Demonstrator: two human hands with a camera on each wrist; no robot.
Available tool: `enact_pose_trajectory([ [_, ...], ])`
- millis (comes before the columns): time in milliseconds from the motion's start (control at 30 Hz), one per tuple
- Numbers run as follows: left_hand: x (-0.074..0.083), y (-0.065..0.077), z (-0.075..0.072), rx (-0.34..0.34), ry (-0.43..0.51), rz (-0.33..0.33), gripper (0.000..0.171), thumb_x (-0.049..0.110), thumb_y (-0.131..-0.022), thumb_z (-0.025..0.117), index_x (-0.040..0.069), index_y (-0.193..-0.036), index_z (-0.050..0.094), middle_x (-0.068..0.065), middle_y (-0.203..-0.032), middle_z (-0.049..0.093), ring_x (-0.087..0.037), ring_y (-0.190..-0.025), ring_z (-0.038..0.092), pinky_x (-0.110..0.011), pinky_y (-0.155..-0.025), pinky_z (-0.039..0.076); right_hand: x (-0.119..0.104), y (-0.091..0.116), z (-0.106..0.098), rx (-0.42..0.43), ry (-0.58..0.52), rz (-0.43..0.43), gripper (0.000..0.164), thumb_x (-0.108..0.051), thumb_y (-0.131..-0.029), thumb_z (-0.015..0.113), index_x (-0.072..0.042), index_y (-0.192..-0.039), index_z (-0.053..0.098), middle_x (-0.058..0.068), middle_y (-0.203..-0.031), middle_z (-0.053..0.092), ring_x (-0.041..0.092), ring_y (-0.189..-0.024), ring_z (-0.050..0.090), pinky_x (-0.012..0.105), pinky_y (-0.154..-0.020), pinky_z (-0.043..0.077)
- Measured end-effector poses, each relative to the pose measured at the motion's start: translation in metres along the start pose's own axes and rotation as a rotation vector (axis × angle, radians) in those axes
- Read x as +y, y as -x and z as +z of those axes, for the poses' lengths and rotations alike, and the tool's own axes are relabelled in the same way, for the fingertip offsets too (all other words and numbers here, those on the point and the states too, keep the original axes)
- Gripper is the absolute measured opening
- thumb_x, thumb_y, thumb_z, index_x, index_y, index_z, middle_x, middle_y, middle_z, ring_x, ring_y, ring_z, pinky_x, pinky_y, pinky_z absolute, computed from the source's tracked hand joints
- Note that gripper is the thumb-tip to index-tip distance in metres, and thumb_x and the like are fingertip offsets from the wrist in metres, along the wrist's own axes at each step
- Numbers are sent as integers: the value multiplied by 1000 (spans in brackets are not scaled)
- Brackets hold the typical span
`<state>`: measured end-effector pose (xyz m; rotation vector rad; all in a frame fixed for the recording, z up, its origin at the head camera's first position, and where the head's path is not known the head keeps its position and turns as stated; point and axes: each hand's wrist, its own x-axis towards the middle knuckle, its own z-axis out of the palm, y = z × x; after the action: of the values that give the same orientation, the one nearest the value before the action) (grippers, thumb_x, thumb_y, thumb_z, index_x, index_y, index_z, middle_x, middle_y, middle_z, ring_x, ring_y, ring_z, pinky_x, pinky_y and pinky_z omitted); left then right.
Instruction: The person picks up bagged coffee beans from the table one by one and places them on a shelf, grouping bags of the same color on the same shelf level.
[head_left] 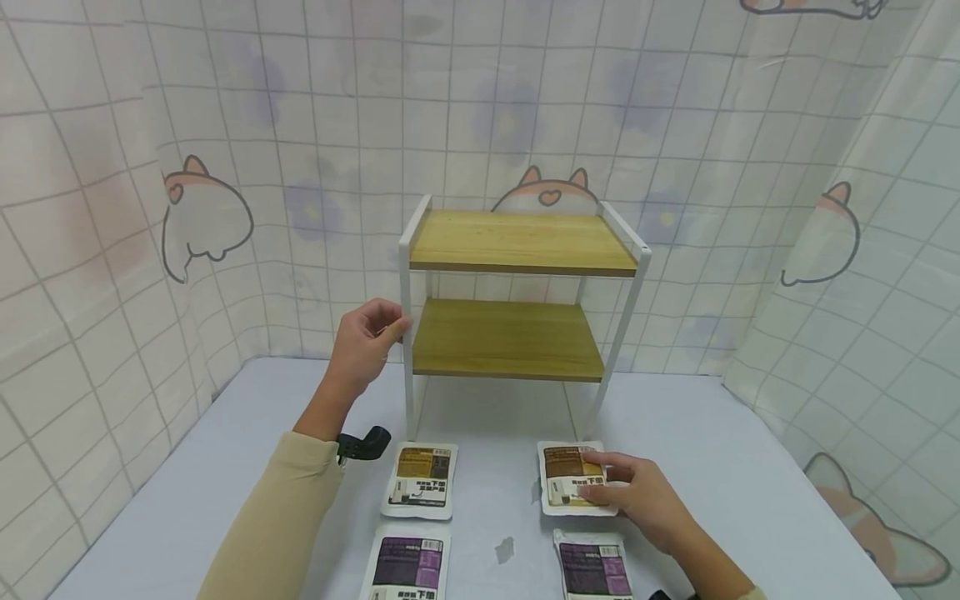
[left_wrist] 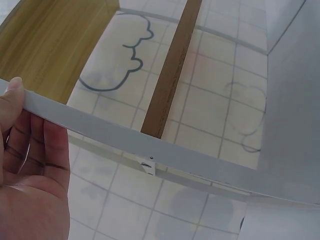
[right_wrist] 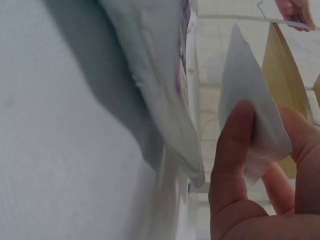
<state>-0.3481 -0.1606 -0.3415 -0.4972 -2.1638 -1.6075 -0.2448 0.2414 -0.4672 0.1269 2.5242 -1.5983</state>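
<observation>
Nearest: two purple-fronted packets flat on the white table (head_left: 480, 475), the left purple packet (head_left: 408, 567) and the right purple packet (head_left: 594, 571), both cut by the bottom of the head view. Tan sleeve (head_left: 273, 508) on the left arm, black wrist gear (head_left: 365, 444) at its cuff. Small grey patch (head_left: 505, 550) on the table between the packet columns.

Next row out: brown packet (head_left: 566, 467), print facing up, just beyond the right purple packet. Right hand (head_left: 645, 498) has it pinched by the right-hand edge; most of the packet extends leftward, clear of the grip. Right wrist view: one finger against the pale back, thumb on the opposite side, packet tilted. Whether its far edge meets the table, cannot tell. Level with it on the left, well apart: yellow-brown packet (head_left: 420, 479), lying untouched.

Beyond: rack (head_left: 517, 312), white frame, two wooden boards. Left hand (head_left: 366, 342) clamped on the front left post (left_wrist: 110, 128), thumb on one side, fingers curled behind, between upper board (head_left: 525, 242) and lower board (head_left: 506, 350).

Farthest: checked sheet (head_left: 360, 125) with cartoon animals and pale purple flowers, behind the rack and along both sides.
</observation>
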Motion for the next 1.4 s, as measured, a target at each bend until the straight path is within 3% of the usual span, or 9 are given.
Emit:
enact_pose_trajectory([
  [400, -1, -1, -1, -1, 6, 9, 25, 24, -98, 71, 2, -109, 69, -9, -100, 67, -16, -89, 62, -19, -80, 54, -7, 10, -1, -17, -78, -23, 63, -26, -78, 90, -13, -135, 68, 21, -140, 59, 22, -97, 64, 34, -77, 57],
  [667, -3, 1, -2, 11, -8, 17, 23, 26, -98, 71, 5, -108, 70, 0, -98, 68, -15, -89, 63, -25, -82, 56, -16, 15, -2, -58, -105, -57, 65, -28, -81, 88, -12, -139, 64, 16, -132, 63, 20, -94, 66, 33, -77, 58],
  [1033, 1, 1, -2, -26, -21, -11, 28, 28, -99, 70, 3, -111, 69, -8, -102, 68, -16, -91, 63, -22, -84, 55, -42, 31, -14, -125, -199, -149, 68, -20, -85, 84, -4, -145, 56, 22, -131, 61, 21, -99, 69, 29, -81, 60],
  [1400, 0, 0, -3, -34, -11, -9, 28, 24, -99, 69, 0, -114, 68, -5, -103, 68, -17, -94, 64, -21, -84, 56, -62, 38, -25, -176, -292, -215, 67, -10, -89, 79, 1, -148, 50, 23, -135, 57, 20, -103, 70, 30, -85, 61],
])
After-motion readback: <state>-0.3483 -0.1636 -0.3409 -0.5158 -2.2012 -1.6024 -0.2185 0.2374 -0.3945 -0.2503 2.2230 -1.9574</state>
